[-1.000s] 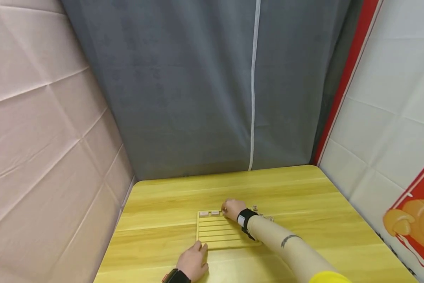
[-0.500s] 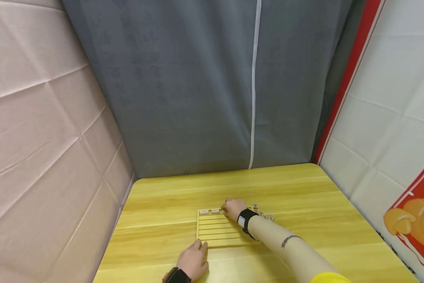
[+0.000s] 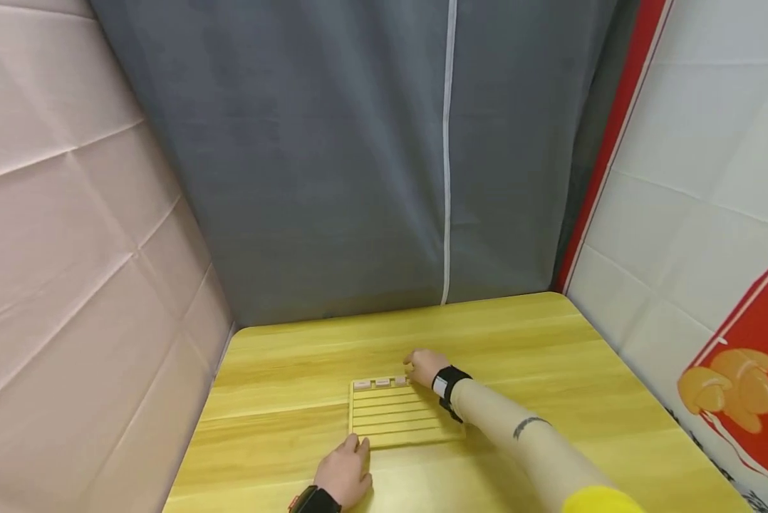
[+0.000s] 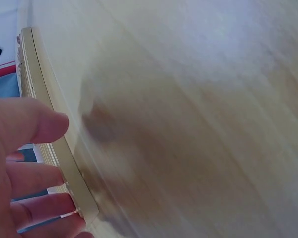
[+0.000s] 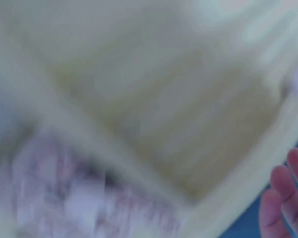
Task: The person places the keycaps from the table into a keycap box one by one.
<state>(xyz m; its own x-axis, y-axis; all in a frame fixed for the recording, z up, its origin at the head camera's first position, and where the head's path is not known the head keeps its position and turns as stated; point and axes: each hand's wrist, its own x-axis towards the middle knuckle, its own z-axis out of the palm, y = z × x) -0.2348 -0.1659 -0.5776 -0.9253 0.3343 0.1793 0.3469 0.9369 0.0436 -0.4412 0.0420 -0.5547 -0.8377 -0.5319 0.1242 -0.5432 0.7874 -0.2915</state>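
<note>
A shallow wooden tray with slats lies on the table. Along its far edge sit three small pale tiles: a left tile, a middle tile and a right tile. My left hand touches the tray's near left corner with fairly straight fingers; the left wrist view shows them along its edge. My right hand hovers at the far edge, just right of the third tile, fingers loosely bent. In the blurred right wrist view its fingers stand beside the tray rim with nothing visible in them.
Several pinkish patterned pieces lie outside the tray's side in the right wrist view; my right forearm hides that side in the head view. The wood-grain table meets a grey curtain behind, with pale cloth walls on both sides.
My right hand has come off the third tile, which now shows in the far row, and its fingers have loosened. My left hand stays at the corner. The head view has shifted slightly.
</note>
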